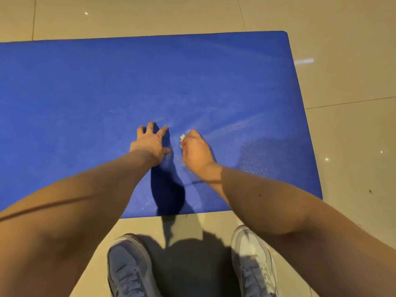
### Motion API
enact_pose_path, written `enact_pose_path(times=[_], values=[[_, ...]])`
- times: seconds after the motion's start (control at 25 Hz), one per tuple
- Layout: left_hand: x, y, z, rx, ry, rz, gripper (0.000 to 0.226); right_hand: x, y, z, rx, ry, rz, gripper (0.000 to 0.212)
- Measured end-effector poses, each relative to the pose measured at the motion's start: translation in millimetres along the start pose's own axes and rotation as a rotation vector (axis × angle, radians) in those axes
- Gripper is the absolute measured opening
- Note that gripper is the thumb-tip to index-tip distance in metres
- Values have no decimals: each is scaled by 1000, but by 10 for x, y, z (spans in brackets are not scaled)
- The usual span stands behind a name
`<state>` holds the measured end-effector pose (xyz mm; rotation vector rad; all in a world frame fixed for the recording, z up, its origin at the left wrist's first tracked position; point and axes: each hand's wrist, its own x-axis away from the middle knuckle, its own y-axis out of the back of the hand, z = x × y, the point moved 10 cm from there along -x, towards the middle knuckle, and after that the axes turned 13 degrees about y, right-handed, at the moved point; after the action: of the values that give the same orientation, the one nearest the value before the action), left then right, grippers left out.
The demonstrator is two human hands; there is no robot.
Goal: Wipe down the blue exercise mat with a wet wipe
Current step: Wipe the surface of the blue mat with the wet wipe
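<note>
Right hand (196,150) fisted on wet wipe (182,137) mid-mat, left hand (151,142) spread flat bracing blue exercise mat (214,82) — risk: wipe balled up, little contact, streaks — mat creeping on tile floor (342,82).

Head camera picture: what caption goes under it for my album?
Right hand holds a wet wipe on the blue mat; left hand rests flat.

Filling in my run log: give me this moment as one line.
left hand: pressed flat on blue foam exercise mat | right hand: grips small white wet wipe against mat | stage: wiping, damp streaks visible
</note>
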<state>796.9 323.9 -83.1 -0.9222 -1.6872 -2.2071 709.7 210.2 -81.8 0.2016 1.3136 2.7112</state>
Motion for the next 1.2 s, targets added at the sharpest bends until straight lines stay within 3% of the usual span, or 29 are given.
enact_pose_path(times=[0.12, 0.28, 0.36, 0.52, 0.72, 1.0, 1.12, 1.2], values=[[-99, 166, -16, 50, 18, -79, 74, -52, 386, -485, 26, -54, -20, 11], [-248, 304, 50, 128, 82, -92, 93, -27, 981, -1329, 187, -334, -127, 19], [-325, 327, 38, 99, 77, -86, 103, -54, 971, -1137, 224, -317, -161, 28], [-367, 266, -4, 71, 92, -9, 109, -233, 401, -449, 29, -175, -234, 14], [-368, 248, -7, 48, 117, 42, 106, -388, 194, -170, 13, 19, -86, 14], [-487, 507, -138, 60, 151, 29, 78, -273, 1146, -1326, 113, -382, -261, 20], [-594, 642, -218, 62, 144, -84, 88, -333, 886, -1047, 39, -371, -280, 13], [-677, 611, -218, 88, 132, -67, 103, -434, 608, -737, -27, -314, -298, 19]])
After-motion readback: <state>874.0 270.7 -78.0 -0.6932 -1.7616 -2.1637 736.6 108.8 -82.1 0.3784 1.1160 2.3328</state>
